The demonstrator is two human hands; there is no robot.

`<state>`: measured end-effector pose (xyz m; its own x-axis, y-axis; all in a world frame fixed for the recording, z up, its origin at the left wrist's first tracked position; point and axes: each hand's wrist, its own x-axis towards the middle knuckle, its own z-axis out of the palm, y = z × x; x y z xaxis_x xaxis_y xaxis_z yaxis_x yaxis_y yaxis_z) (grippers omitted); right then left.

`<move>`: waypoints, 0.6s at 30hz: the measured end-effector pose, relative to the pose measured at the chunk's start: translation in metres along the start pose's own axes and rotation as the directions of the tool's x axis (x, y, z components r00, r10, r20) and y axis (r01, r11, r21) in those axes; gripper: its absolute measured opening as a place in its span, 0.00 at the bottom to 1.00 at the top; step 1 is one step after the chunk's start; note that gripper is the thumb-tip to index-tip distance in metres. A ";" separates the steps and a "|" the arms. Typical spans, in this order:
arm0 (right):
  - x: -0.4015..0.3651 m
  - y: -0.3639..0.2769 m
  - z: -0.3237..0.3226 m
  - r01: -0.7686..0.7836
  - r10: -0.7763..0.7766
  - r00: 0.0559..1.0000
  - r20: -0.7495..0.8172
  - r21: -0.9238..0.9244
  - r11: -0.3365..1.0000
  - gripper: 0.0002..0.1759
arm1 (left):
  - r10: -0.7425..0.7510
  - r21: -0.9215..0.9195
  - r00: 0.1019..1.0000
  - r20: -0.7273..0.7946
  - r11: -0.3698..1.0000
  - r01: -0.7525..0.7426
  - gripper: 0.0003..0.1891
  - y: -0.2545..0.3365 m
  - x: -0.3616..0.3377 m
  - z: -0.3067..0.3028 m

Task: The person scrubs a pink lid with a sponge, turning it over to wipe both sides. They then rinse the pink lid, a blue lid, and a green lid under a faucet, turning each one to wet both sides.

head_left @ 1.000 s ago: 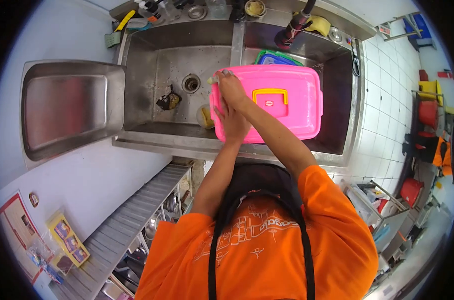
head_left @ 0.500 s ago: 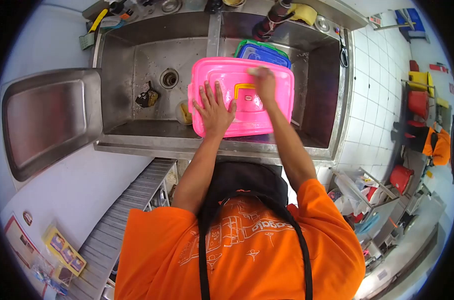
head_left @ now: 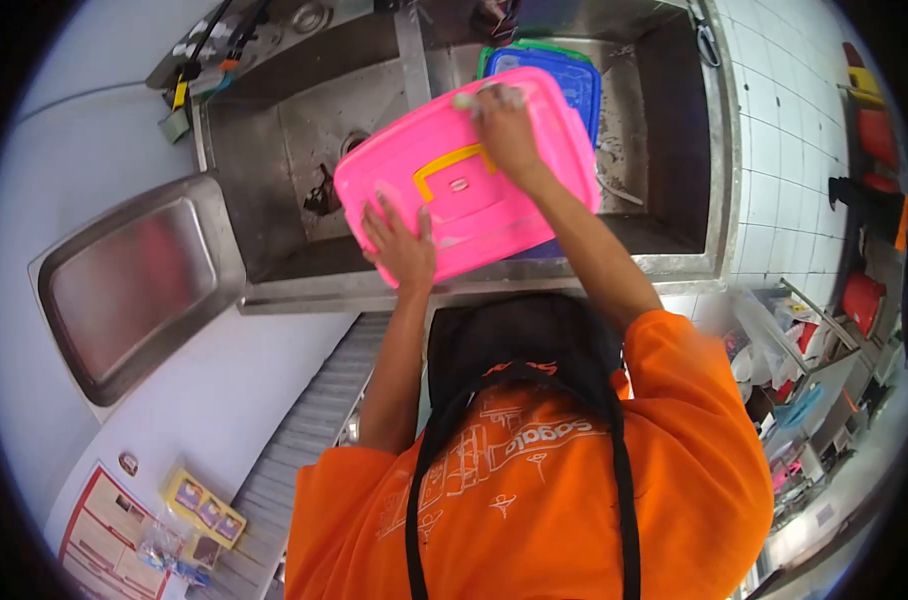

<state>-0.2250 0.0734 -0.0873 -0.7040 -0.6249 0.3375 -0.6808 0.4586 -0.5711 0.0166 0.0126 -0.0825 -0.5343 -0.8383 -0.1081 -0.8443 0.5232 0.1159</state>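
A pink plastic lid point(head_left: 374, 165) with a yellow handle point(head_left: 444, 163) lies tilted over the divider of the steel double sink. My left hand point(head_left: 404, 245) rests with fingers spread on its lower left part. Near the upper edge, my right hand point(head_left: 506, 130) is closed around a small pale sponge point(head_left: 464, 101) and presses it on the lid; most of the sponge is hidden by the fingers. Behind the pink lid, a blue lid point(head_left: 582, 85) and the rim of a green lid point(head_left: 546, 46) show in the right basin.
The left basin point(head_left: 299, 115) holds a dark scrap point(head_left: 321, 192) by the drain. A steel tray point(head_left: 139, 280) stands left of the sink. Scissors point(head_left: 709, 45) lie on the right rim, and a brush with a yellow handle point(head_left: 179, 95) is at the back left.
The pink lid has turned counterclockwise and shifted left over the divider. My right hand has moved up and left on the lid; my left hand has slid to its lower edge. The view has shifted.
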 end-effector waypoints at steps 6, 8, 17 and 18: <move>-0.045 -0.046 0.035 0.083 -0.080 0.993 0.088 -0.028 0.996 0.11 | -0.022 -0.046 0.999 -0.036 0.999 0.021 0.30 0.028 -0.009 0.005; -0.068 -0.081 0.038 0.303 -0.316 0.946 0.080 0.139 0.943 0.14 | -0.005 -0.055 1.000 -0.026 0.998 0.003 0.29 0.023 -0.012 0.004; -0.063 -0.056 0.009 0.097 -0.108 0.985 0.134 0.086 0.992 0.12 | -0.071 -0.151 0.994 -0.078 0.987 0.059 0.29 0.030 -0.002 0.002; -0.064 -0.062 0.018 0.106 -0.118 0.983 0.142 0.084 0.991 0.12 | -0.087 -0.172 0.993 -0.081 0.982 0.072 0.29 0.033 0.000 0.002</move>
<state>-0.1344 0.0739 -0.0867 -0.5832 -0.7578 0.2927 -0.7325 0.3348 -0.5928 -0.0116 0.0303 -0.0811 -0.4540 -0.8902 -0.0374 -0.8609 0.4274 0.2761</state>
